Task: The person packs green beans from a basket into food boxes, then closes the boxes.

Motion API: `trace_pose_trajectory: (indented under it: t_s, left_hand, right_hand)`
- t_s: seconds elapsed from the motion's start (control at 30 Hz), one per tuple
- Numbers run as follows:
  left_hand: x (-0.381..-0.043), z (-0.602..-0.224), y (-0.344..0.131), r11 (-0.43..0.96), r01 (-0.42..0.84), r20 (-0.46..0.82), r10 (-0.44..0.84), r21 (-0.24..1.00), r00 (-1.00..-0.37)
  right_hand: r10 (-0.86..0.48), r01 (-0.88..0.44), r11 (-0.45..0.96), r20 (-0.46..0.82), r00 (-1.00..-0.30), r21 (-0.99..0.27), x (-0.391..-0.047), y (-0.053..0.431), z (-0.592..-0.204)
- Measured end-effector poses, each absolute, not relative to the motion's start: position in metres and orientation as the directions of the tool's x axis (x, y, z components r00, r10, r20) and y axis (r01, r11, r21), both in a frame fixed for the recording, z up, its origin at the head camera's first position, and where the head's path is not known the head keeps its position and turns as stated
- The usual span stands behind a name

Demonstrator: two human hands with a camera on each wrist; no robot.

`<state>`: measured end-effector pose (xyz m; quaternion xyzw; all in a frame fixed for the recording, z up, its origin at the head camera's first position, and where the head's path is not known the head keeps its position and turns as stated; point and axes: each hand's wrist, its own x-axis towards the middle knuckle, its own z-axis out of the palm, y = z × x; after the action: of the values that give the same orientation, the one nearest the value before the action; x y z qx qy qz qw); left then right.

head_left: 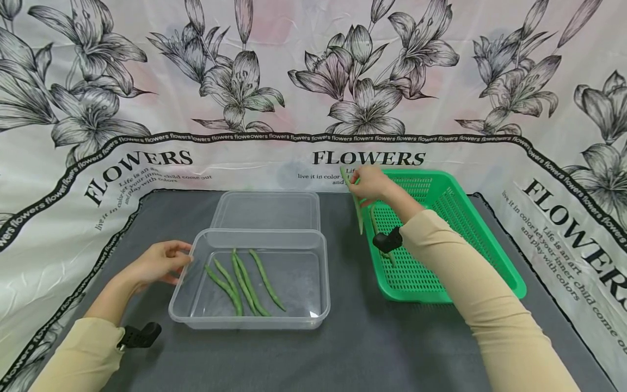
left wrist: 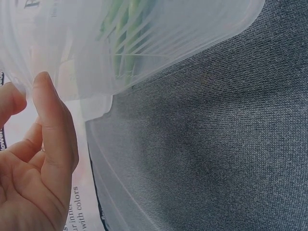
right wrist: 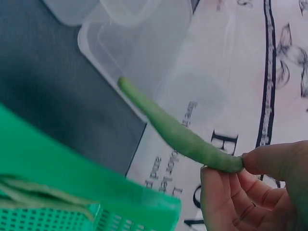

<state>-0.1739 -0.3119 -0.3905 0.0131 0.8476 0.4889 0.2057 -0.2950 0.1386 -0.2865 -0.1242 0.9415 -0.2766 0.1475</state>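
Note:
My right hand [head_left: 370, 183] pinches a green bean [right wrist: 174, 132] by one end, above the left rim of a green plastic basket [head_left: 490, 261]. The bean's other end sticks out free. A few more beans [right wrist: 43, 195] lie in the basket, partly hidden by my right arm in the head view. On the left, my left hand [head_left: 158, 263] holds the left rim of a clear plastic box [head_left: 299, 322] between thumb and fingers. Several green beans [head_left: 266, 280] lie side by side, lengthwise, on the box's floor.
A clear lid [head_left: 266, 209] lies flat just behind the box. Both containers stand on a dark grey cloth [head_left: 343, 354], with a strip of it between them. A white flower-printed sheet [head_left: 274, 158] rises behind and at the sides.

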Motion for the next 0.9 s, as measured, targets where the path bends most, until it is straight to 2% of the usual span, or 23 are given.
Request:
trace_pose_trajectory:
  t_s: [0.2,0.7,0.9]
  left_hand:
    - [-0.172,-0.387,-0.31,0.517,-0.184,-0.341,0.227,0.836,-0.912]
    - [-0.174,-0.389,-0.311,0.512,-0.17,-0.331,0.242,0.842,-0.912]
    - [-0.174,-0.389,-0.311,0.513,-0.173,-0.333,0.239,0.841,-0.912]
  right_hand:
    - [-0.334,-0.15,0.813,-0.239,-0.912,-0.562,-0.286,0.116,-0.293]
    - [-0.457,-0.264,0.788,-0.242,-0.856,-0.556,-0.269,0.067,-0.312]
    - [-0.483,-0.234,0.757,-0.281,-0.829,-0.61,-0.256,0.046,-0.321]
